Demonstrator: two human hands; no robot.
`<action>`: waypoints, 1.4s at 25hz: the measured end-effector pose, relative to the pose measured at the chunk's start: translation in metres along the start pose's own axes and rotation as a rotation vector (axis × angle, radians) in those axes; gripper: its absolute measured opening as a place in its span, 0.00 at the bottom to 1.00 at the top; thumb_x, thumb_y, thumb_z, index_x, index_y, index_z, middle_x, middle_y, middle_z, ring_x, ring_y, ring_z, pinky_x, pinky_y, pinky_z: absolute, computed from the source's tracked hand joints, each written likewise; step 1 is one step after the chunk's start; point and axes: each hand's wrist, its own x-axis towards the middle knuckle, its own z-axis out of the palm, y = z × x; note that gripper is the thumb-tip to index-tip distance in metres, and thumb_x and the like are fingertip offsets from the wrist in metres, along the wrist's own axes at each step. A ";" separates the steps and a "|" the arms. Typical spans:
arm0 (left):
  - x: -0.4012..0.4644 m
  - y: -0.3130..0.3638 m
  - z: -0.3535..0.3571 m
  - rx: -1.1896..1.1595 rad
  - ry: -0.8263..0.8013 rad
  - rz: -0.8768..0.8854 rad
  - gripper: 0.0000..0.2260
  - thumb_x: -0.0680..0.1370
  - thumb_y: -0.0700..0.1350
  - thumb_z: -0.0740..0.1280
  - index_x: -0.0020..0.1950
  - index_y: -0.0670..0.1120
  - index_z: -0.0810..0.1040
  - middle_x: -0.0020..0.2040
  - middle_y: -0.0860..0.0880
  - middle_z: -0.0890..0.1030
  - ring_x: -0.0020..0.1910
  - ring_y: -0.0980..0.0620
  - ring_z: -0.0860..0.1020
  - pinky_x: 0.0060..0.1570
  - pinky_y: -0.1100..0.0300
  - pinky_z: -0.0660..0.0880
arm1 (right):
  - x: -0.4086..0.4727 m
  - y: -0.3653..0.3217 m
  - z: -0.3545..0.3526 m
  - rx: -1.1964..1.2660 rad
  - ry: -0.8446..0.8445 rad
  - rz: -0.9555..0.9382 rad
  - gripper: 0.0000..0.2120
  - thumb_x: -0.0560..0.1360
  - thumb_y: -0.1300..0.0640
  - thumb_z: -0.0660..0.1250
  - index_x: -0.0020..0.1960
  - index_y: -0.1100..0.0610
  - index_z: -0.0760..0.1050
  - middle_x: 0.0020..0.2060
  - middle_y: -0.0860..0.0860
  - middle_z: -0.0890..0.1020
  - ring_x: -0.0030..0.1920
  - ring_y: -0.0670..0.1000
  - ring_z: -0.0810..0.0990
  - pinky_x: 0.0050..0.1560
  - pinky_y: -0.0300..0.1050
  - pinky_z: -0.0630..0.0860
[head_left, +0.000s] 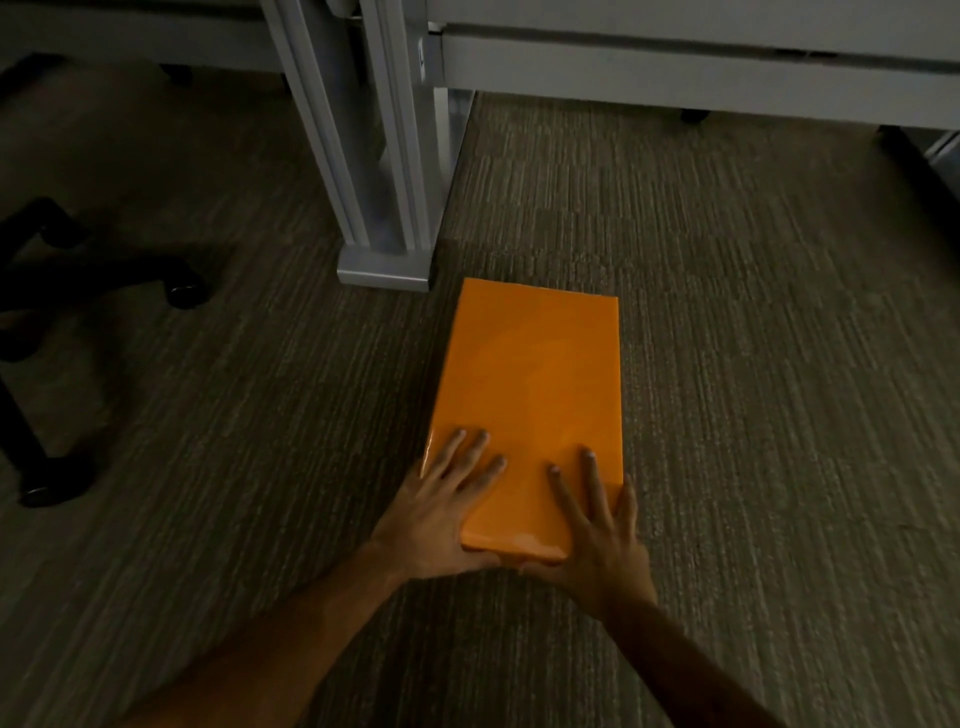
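Observation:
A glossy orange rectangular package (530, 374) lies flat on the carpet, its long side running away from me. My left hand (441, 504) rests on its near left corner with the fingers spread straight over the top. My right hand (597, 525) lies on the near right corner, fingers straight on the top face and thumb at the near edge. Both thumbs meet along the package's near end.
A grey metal desk leg with a foot plate (384, 270) stands just beyond the package's far left corner. A black office chair base with casters (184, 291) is at the left. Grey desk panels (675, 67) run across the back. Ribbed carpet (753, 364) covers the floor.

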 end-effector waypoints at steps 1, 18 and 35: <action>0.001 0.000 0.001 -0.005 0.009 0.002 0.53 0.66 0.79 0.58 0.81 0.58 0.37 0.82 0.51 0.34 0.80 0.44 0.35 0.72 0.29 0.56 | 0.002 0.000 0.000 0.000 0.002 0.006 0.61 0.55 0.12 0.52 0.80 0.36 0.37 0.80 0.45 0.32 0.76 0.72 0.38 0.49 0.78 0.77; 0.105 -0.054 -0.011 -0.034 0.118 0.019 0.53 0.65 0.80 0.59 0.81 0.60 0.39 0.82 0.54 0.34 0.81 0.46 0.37 0.69 0.28 0.60 | 0.112 0.012 -0.038 -0.036 0.153 -0.008 0.61 0.54 0.15 0.60 0.76 0.31 0.32 0.79 0.42 0.31 0.77 0.74 0.43 0.55 0.78 0.74; 0.210 -0.110 -0.024 -0.060 0.368 -0.023 0.49 0.61 0.82 0.61 0.75 0.55 0.62 0.76 0.51 0.60 0.75 0.45 0.59 0.61 0.37 0.74 | 0.227 0.027 -0.078 0.033 0.282 -0.012 0.51 0.58 0.13 0.50 0.77 0.32 0.45 0.80 0.38 0.43 0.78 0.66 0.47 0.63 0.74 0.69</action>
